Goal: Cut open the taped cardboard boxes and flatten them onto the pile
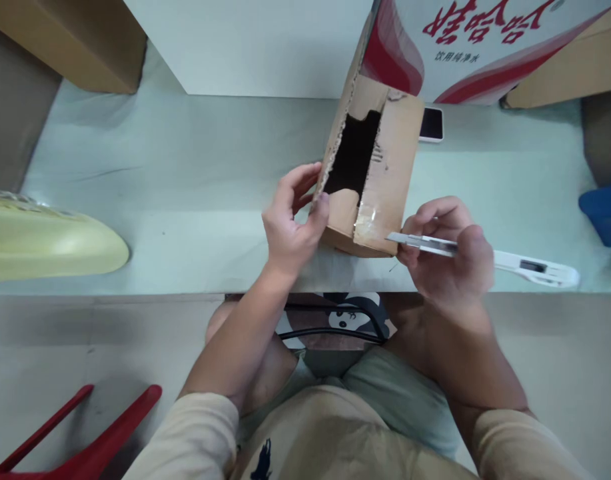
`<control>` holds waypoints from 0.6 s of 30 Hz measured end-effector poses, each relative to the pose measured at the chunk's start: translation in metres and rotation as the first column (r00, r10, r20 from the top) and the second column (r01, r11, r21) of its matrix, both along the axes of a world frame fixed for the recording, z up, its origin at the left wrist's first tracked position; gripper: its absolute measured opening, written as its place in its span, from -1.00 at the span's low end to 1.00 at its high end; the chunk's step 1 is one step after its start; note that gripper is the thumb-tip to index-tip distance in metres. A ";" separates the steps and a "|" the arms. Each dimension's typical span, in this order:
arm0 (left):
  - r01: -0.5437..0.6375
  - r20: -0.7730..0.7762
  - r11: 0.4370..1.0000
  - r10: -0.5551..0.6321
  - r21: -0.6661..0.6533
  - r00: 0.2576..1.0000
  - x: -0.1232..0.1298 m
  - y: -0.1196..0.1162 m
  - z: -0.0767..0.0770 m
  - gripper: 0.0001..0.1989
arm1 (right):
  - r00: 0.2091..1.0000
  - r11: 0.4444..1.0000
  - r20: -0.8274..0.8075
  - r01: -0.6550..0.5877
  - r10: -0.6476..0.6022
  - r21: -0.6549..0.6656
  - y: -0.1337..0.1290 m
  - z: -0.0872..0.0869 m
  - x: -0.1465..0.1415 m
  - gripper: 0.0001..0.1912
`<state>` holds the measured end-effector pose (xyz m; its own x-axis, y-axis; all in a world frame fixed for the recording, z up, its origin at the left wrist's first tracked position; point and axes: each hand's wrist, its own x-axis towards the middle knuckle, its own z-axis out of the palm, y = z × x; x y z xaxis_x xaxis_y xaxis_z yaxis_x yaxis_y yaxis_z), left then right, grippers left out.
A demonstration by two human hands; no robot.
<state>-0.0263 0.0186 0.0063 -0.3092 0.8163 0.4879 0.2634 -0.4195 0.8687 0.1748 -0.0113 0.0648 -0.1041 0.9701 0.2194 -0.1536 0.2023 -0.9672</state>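
Note:
A brown cardboard box (392,160) stands tilted near the table's front edge, with a dark opening in its upper face, a ragged left edge and shiny tape at the near end. My left hand (295,220) grips the box's left wall, thumb at the rim and fingers along the side. In my right hand (450,253) is a white utility knife (530,267), its blade out and pointing left over the box's near right corner. Fingers of that hand also touch or nearly touch the box's right side; I cannot tell which.
Behind the box stand a white panel (265,53) and a red-and-white printed carton (465,73). A phone (432,125) lies just right of the box. A yellow-green object (50,237) is at left, a blue container (605,213) at right. A red chair (110,427) is lower left.

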 end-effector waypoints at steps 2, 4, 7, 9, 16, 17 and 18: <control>-0.044 0.075 0.997 0.049 -0.064 0.996 -0.003 0.001 0.003 -0.44 | 0.999 0.999 -0.017 0.039 -0.039 0.019 0.001 0.001 0.000 -0.62; -0.133 0.116 0.986 0.144 -0.099 0.983 -0.007 0.002 0.006 -0.39 | 0.990 0.989 -0.014 0.140 -0.139 0.048 0.003 0.000 0.004 -0.70; -0.251 0.197 0.963 0.266 -0.101 0.943 -0.016 0.006 0.013 -0.37 | 0.949 0.948 -0.016 0.317 -0.316 0.043 0.010 0.000 0.013 -0.88; -0.247 0.303 0.962 0.272 -0.119 0.913 -0.022 0.010 0.019 -0.40 | 0.920 0.919 -0.045 0.392 -0.390 0.036 0.015 0.003 0.022 -0.89; 0.003 0.629 0.955 0.193 -0.297 0.753 -0.047 0.021 0.022 -0.50 | 0.802 0.805 -0.082 0.593 -0.592 -0.010 0.029 0.004 0.049 -0.55; 0.069 0.640 0.932 0.189 -0.355 0.744 -0.049 0.021 0.019 -0.53 | 0.775 0.776 -0.065 0.630 -0.629 0.002 0.033 0.000 0.051 -0.57; 0.155 0.648 0.899 0.168 -0.410 0.743 -0.051 0.020 0.016 -0.55 | 0.748 0.748 -0.052 0.663 -0.661 0.028 0.037 -0.005 0.052 -0.61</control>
<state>-0.0770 0.0382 0.0226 -0.4209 0.8795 -0.2221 -0.4351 0.0191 0.9002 0.2269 0.0253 0.0594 0.5699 0.7822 0.2517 -0.0004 0.3066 -0.9518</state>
